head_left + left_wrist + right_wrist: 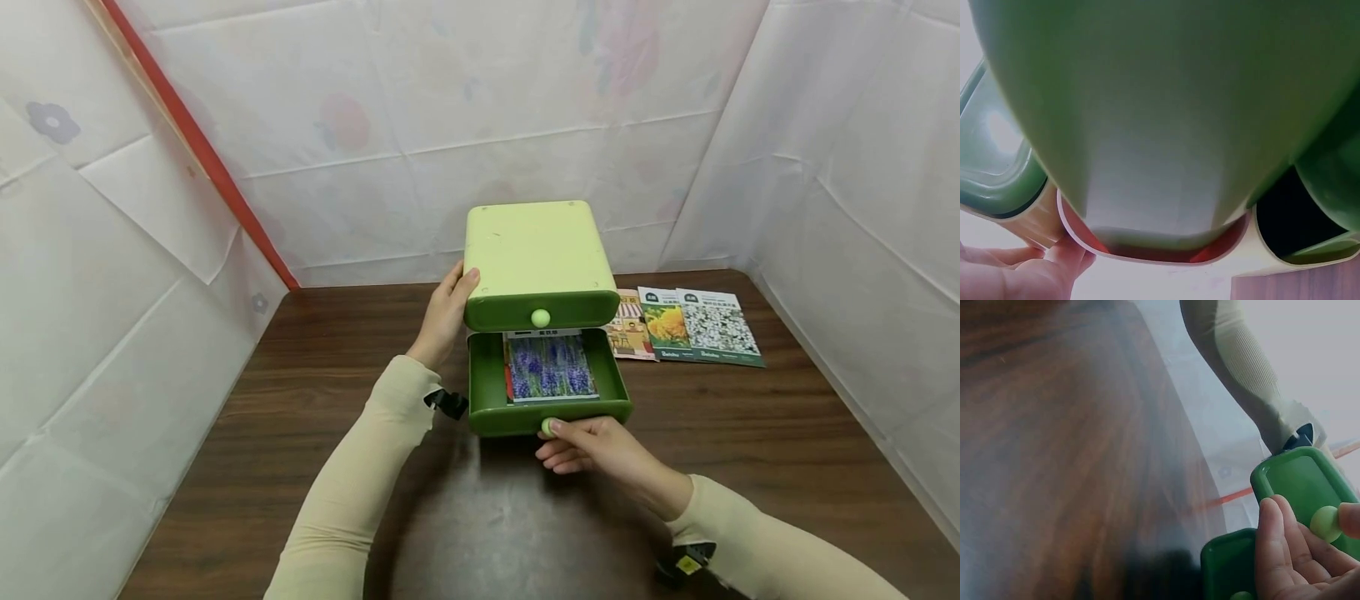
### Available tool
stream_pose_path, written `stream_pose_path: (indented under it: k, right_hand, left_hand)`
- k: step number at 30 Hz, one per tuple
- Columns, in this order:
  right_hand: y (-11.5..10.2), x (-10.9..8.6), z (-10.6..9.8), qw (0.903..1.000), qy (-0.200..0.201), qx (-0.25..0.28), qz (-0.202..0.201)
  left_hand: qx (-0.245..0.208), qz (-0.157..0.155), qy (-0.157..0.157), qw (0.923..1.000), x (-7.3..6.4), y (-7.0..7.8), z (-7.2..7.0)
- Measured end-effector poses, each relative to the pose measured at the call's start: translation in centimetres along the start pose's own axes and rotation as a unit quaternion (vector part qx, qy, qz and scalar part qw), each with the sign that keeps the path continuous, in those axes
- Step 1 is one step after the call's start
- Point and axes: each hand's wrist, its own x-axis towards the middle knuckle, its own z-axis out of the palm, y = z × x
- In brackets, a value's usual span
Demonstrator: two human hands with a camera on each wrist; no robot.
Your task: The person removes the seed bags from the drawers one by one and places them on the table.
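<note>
A small drawer cabinet (pixel 536 242) with a pale yellow-green top stands on the table, its top drawer (pixel 517 312) closed. Below that, a green drawer (pixel 487 375) is pulled out toward the person. Inside it lies a packet (pixel 551 367) with a picture of purple flowers, over a red-edged one. My right hand (pixel 600 450) pinches the round light-green knob (pixel 1325 524) of this drawer between thumb and fingers. Against the cabinet's left side rests my left hand (pixel 442 317), its thumb at the top edge. In the left wrist view, fingers (pixel 1063 256) touch the cabinet wall.
To the right of the cabinet, several flat packets lie on the dark wooden table (pixel 360 358): one with an orange illustration (pixel 630 329), one with yellow flowers (pixel 666 323), one with white flowers (pixel 720 325). Pale sheeting (pixel 450 108) hangs around the table's back and sides.
</note>
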Motion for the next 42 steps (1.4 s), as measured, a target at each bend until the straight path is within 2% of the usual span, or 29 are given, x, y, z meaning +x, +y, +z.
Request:
stream_pose_path:
  k: [7,14,18,25,30,36,39,42]
  right_hand:
    - [1.0,-1.1,0.4,0.9999,-0.012,0.009,0.0]
    - [1.7,-1.1,0.7,0.9998,-0.009,0.02,0.002]
    - [1.8,-1.1,0.8,0.9997,-0.009,0.022,0.004]
    - [1.8,-1.2,0.9,0.9992,-0.024,0.027,0.016]
    - [1.0,-1.8,0.9,0.9979,-0.061,0.006,0.021]
    - [-1.3,-2.7,1.1,0.9942,-0.095,-0.036,-0.033]
    - [-2.5,-2.9,0.9,0.989,-0.101,-0.063,-0.087]
    - [-3.9,-3.0,0.6,0.9798,-0.087,-0.103,-0.148]
  left_hand:
    - [-0.002,-0.012,-0.006,0.9999,-0.1,0.4,0.0]
    - [0.007,-0.022,-0.009,0.9997,-1.7,3.0,0.2]
    - [0.009,-0.021,-0.008,0.9997,-1.9,3.3,0.2]
    - [-0.005,-0.01,-0.001,0.9999,0.0,0.2,-0.1]
    - [-0.011,-0.001,-0.003,0.9999,0.0,0.1,-0.1]
    - [-0.016,0.004,-0.003,0.9999,-0.1,0.0,-0.1]
    - [-0.015,0.01,-0.003,0.9998,-0.1,0.0,-0.1]
    - [-0.014,0.014,-0.005,0.9998,-0.1,-0.1,-0.1]
